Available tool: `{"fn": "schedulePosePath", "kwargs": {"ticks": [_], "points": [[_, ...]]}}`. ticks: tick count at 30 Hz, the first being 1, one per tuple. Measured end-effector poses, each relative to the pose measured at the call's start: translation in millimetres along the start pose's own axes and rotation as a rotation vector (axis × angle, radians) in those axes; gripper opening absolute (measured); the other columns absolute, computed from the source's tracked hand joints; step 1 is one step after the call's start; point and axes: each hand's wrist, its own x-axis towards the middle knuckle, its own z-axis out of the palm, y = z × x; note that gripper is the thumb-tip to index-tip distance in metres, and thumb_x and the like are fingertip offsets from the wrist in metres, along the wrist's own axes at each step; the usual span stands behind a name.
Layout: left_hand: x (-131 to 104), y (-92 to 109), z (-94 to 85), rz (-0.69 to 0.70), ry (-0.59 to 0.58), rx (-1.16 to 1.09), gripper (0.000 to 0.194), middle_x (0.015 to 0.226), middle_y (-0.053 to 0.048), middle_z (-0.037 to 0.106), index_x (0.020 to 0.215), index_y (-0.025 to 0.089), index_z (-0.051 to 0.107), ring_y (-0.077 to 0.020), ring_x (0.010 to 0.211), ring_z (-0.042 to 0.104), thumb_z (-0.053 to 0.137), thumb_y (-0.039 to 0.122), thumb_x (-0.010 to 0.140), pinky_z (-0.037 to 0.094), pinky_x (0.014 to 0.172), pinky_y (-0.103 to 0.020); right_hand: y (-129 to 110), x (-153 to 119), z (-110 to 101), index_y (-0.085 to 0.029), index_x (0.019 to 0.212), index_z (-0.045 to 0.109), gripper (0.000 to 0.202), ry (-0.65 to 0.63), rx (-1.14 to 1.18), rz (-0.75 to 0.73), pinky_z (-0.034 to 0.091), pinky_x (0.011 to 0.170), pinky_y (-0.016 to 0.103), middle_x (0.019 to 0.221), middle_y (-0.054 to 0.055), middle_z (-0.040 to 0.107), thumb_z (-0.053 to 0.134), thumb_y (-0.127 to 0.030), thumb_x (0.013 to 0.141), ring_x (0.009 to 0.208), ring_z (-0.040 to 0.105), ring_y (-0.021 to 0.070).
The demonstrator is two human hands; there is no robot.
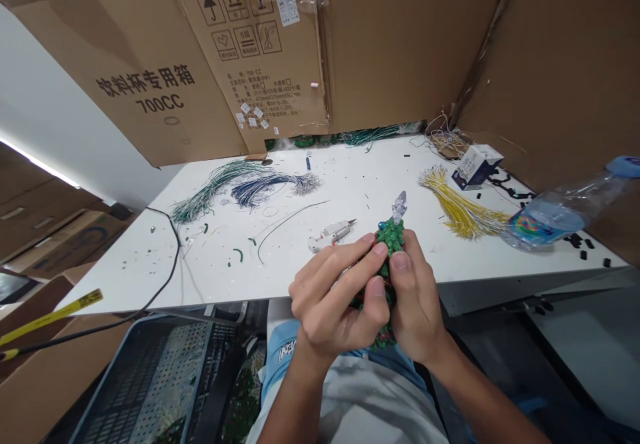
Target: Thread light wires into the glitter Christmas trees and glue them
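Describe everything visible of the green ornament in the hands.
The ornament is glossy green and looks beaded, dotted with red, with a blue bead near its top and a clear, faceted, pointed tip, perhaps plastic. In view it stands tip up, leaning slightly right. The left hand and right hand grip it by the table's near edge, hiding much of its middle.

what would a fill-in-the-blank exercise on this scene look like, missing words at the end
The left hand and right hand hold a clear-tipped ornament coloured mostly ____.
The wire bundle beside the plastic bottle is ____.
The bottle's cap is ____.
The cardboard box is printed with "____CC".

Missing words: green; yellow; blue; 700
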Motion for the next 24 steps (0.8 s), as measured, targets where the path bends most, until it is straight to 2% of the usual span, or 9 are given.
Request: {"fn": "schedulePosePath", "kwargs": {"ticks": [8, 14, 24], "points": [[3.2, 1.1, -0.3, -0.021, -0.019, -0.004, 0.025, 0.108, -0.012, 0.088, 0.115, 0.017, 0.082, -0.024, 0.096, 0.087, 0.064, 0.014, 0.099, 0.073, 0.078, -0.036, -1.7, 1.2, 1.3, -0.027, 0.108, 0.057, 0.027, 0.009, 0.0, 0.013, 0.049, 0.072, 0.033, 0.088, -0.002, 0.061, 0.042, -0.047, 0.118, 0.077, 0.057, 0.0192], [-3.0, 1.6, 0.6, -0.057, 0.074, -0.02, 0.03, 0.111, -0.011, 0.089, 0.12, 0.018, 0.082, -0.0232, 0.096, 0.087, 0.059, 0.018, 0.102, 0.073, 0.076, -0.035, -0.4, -0.9, -0.1, -0.028, 0.109, 0.058, 0.023, -0.018, 0.039, 0.025, 0.046, 0.066, 0.032, 0.083, -0.004, 0.061, 0.046, -0.046, 0.118, 0.071, 0.054, 0.0172], [-2.0, 0.1, 0.1, -0.013, -0.002, 0.034, 0.028, 0.115, -0.013, 0.088, 0.118, 0.017, 0.083, -0.023, 0.097, 0.086, 0.062, 0.015, 0.099, 0.072, 0.077, -0.035, 0.1, 1.6, -1.0, -0.028, 0.109, 0.057, 0.024, -0.008, 0.037, 0.008, 0.048, 0.071, 0.032, 0.088, -0.002, 0.061, 0.044, -0.046, 0.118, 0.078, 0.056, 0.0185]]}}
